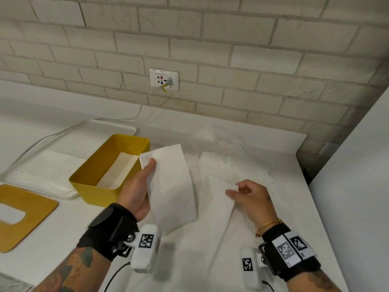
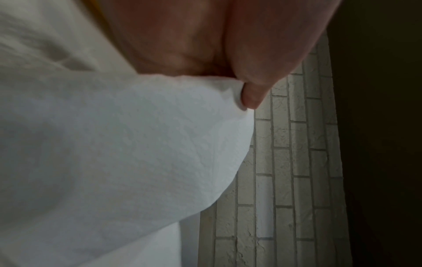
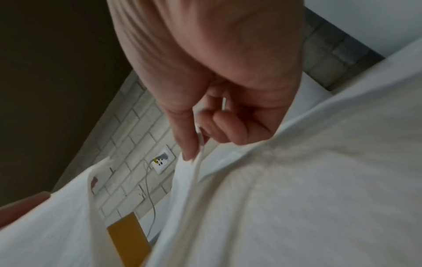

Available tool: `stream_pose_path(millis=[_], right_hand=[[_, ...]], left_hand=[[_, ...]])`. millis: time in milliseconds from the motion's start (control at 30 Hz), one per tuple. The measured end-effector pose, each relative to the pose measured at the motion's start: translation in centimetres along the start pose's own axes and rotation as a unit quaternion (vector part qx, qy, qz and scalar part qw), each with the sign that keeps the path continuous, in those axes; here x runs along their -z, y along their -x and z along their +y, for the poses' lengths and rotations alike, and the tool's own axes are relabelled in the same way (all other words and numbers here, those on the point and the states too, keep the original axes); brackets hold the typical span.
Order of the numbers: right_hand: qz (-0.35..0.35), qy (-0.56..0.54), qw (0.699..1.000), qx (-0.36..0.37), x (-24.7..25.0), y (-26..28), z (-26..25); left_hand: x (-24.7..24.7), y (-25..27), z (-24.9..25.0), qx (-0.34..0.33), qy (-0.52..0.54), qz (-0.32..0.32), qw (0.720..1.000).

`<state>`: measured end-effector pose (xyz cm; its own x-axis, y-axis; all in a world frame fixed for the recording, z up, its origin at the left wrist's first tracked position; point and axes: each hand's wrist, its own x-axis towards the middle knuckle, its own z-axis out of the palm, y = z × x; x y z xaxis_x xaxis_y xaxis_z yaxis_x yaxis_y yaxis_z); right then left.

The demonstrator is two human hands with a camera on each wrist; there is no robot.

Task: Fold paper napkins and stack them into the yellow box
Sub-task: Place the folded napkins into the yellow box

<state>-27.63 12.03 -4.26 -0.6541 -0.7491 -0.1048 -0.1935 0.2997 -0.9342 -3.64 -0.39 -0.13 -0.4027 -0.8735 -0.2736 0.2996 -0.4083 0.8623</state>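
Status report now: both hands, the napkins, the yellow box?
Left hand holds folded napkin beside yellow box. Right hand pinches next napkin. Box open, nothing blocking.

- A wall of pale, off-white bricks (image 1: 210, 39) with grey mortar lines fills the upper half of the head view; it shows again behind the paper in both wrist views.
- A white socket plate (image 1: 164, 79) is set low in that wall, with a grey plug (image 1: 169, 81) pushed into its right side.
- A pale cable (image 1: 134, 114) drops from the plug and trails leftward along the white counter (image 1: 52, 239).
- At the right, a plain white panel (image 1: 357, 186) stands close to the counter's edge, a dark gap between them.
- The light is soft and even, with faint shadows.
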Motion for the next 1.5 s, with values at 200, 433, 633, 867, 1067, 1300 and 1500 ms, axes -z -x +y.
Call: stream_pose_path(millis=[200,433,633,867,1067,1300,1500], right_hand=[[-0.041,-0.278,0.959,0.035,2.1,-0.1,-5.3],[-0.184,-0.29,0.935,0.091,3.1,2.6,-9.8],[-0.227,-0.287,0.923,0.121,0.4,4.0,-12.4],[-0.097,-0.159,0.977,0.105,-3.4,1.6,-10.8],[-0.065,-0.132,0.984,0.105,-3.7,1.2,-10.4],[-0.063,-0.137,0.985,0.087,-4.1,0.9,-9.9],[-0.159,-0.091,0.983,0.027,-4.1,2.2,-6.7]], left_hand=[[0.6,-0.3,0.3,-0.01,0.006,0.003,1.0],[-0.8,0.0,0.5,0.007,-0.016,-0.018,1.0],[-2.8,0.6,0.5,0.014,-0.046,-0.077,0.996],[-4.0,1.2,-0.5,0.005,-0.041,-0.126,0.991],[-3.8,1.0,-1.2,0.006,-0.033,-0.142,0.989],[-4.0,0.8,-1.3,0.006,-0.064,-0.143,0.988],[-3.5,0.4,-0.6,0.006,-0.036,-0.095,0.995]])
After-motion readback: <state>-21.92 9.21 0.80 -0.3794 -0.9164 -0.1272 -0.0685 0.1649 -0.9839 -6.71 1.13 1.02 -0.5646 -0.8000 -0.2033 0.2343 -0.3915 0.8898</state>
